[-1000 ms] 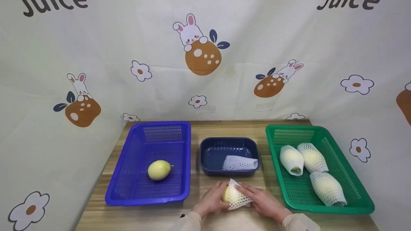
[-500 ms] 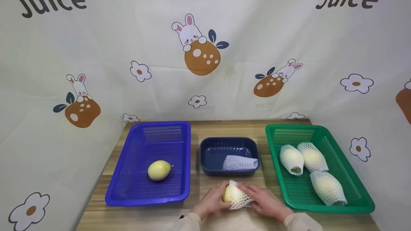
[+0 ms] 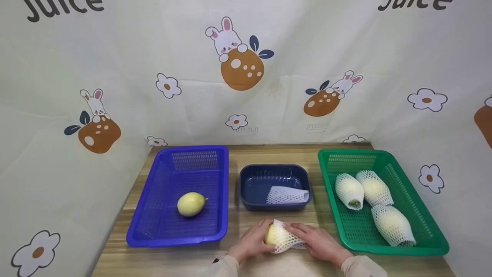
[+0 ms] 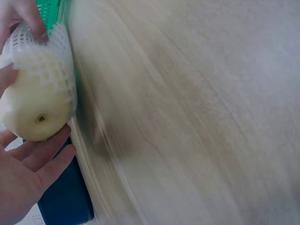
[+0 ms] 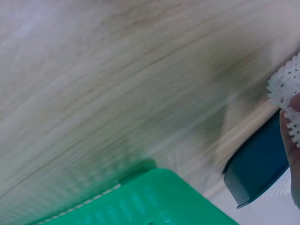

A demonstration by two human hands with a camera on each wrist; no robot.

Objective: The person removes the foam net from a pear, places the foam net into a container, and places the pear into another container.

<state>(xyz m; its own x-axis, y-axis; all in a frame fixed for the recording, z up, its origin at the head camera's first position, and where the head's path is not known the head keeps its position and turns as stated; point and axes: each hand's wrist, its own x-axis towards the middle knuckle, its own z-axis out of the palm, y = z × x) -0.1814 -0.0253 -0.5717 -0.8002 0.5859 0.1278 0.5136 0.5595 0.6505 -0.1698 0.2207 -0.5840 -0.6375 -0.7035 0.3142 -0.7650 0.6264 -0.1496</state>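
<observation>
Near the front of the table, my left hand holds a smooth pale yellow fruit by its bare end. A white foam net sleeve covers the rest of that fruit. From the right, my right hand grips the sleeve, fingers on top of the mesh. In the left wrist view, the fruit's uncovered end shows a small dark spot, with left fingers under it and the thumb on its side. Only the net and part of the right hand show at the right wrist view's edge.
One bare yellow fruit lies in the blue basket at left. Behind the hands, a dark blue bin holds another foam sleeve. At right, the green basket holds three netted fruits.
The net sleeve and the fruit have shifted slightly down towards the person, and the right hand has moved a little to the right along the net. The baskets and bin look unmoved.
</observation>
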